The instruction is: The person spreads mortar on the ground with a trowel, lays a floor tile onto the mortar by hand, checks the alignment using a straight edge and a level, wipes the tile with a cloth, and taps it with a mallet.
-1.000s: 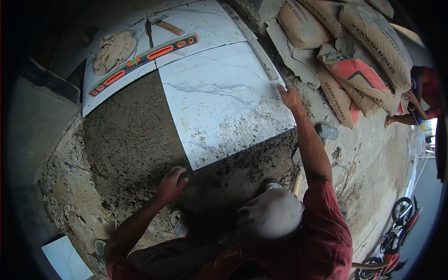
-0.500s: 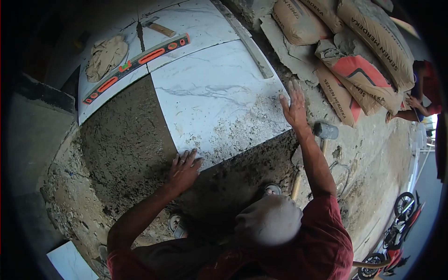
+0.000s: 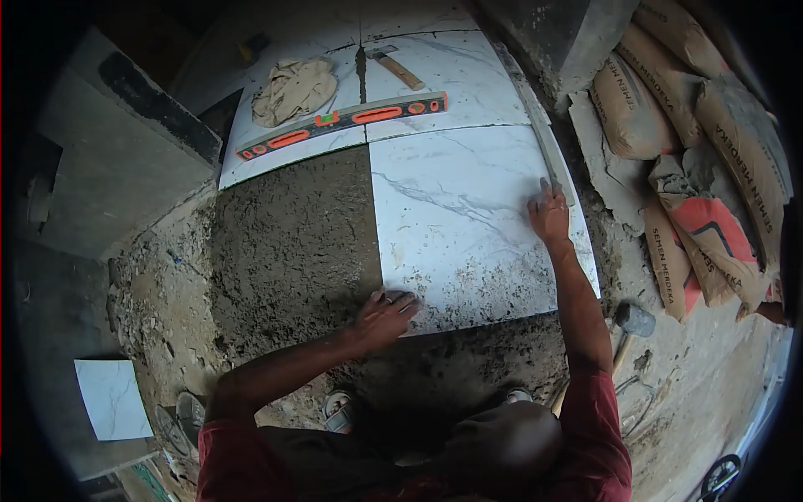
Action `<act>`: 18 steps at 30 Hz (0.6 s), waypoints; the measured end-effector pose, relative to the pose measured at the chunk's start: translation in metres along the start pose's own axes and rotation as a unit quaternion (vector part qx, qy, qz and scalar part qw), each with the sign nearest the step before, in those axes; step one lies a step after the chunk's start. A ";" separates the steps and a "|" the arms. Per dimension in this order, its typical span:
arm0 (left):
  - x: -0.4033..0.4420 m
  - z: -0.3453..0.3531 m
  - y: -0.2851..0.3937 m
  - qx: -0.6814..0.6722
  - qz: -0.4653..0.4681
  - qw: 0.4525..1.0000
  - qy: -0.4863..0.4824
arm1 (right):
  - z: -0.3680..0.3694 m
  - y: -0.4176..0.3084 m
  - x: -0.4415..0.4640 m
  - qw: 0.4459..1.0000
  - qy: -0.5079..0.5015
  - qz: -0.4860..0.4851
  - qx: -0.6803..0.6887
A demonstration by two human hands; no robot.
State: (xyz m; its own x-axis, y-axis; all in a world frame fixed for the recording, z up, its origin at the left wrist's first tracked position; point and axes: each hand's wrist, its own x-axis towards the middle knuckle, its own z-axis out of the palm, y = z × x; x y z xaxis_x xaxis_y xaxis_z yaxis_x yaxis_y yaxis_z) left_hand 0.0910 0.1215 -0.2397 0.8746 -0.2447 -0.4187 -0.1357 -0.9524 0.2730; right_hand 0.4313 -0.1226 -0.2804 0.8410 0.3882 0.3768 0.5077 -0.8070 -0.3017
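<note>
A white, grey-veined marble-look tile (image 3: 468,192) lies in front of me, gritty along its near side. My left hand (image 3: 387,320) rests at its near left corner, fingers loosely bent and holding nothing. My right hand (image 3: 549,213) is over the tile's right part, fingers spread, by the lower end of a long grey strip (image 3: 535,125); whether the fingertips touch the strip is unclear. Wet, rough mortar (image 3: 293,234) fills the square left of the tile. Beyond it, an orange-and-grey spirit level (image 3: 385,114) lies across other tiles.
A crumpled cloth (image 3: 293,92) and a hammer (image 3: 397,69) lie on the far tiles. Cement bags (image 3: 631,109) are piled on the right. A mallet (image 3: 636,319) stands near my right arm. At left are a grey wall (image 3: 125,159) and a cut tile piece (image 3: 113,400).
My right hand has gone from the tile's right edge inward and away from me, to the strip's end. The left hand stays at the near left corner. The view has turned.
</note>
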 end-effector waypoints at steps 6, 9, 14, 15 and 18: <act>0.089 -0.125 -0.135 0.059 -0.134 0.964 0.223 | -0.076 -0.074 -0.091 0.948 -0.203 -0.072 0.233; 0.148 -0.180 -0.240 0.139 -0.186 0.914 0.332 | -0.126 -0.091 -0.146 0.921 -0.278 -0.027 0.270; 0.188 -0.228 -0.306 0.143 -0.353 0.887 0.262 | -0.157 -0.061 -0.252 0.922 -0.287 0.097 0.241; 0.194 -0.217 -0.339 0.140 -0.343 0.892 0.258 | -0.163 -0.061 -0.264 0.915 -0.273 0.149 0.256; 0.201 -0.198 -0.378 0.131 -0.360 0.906 0.180 | -0.168 -0.063 -0.288 0.900 -0.261 0.225 0.266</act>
State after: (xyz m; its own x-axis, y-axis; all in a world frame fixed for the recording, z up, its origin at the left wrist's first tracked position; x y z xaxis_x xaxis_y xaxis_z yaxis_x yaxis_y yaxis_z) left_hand 0.4099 0.4684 -0.2554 0.8690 0.4875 -0.0841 0.4658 -0.8636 -0.1932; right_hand 0.1253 -0.2585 -0.2225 0.8866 0.3432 -0.3100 -0.0058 -0.6620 -0.7495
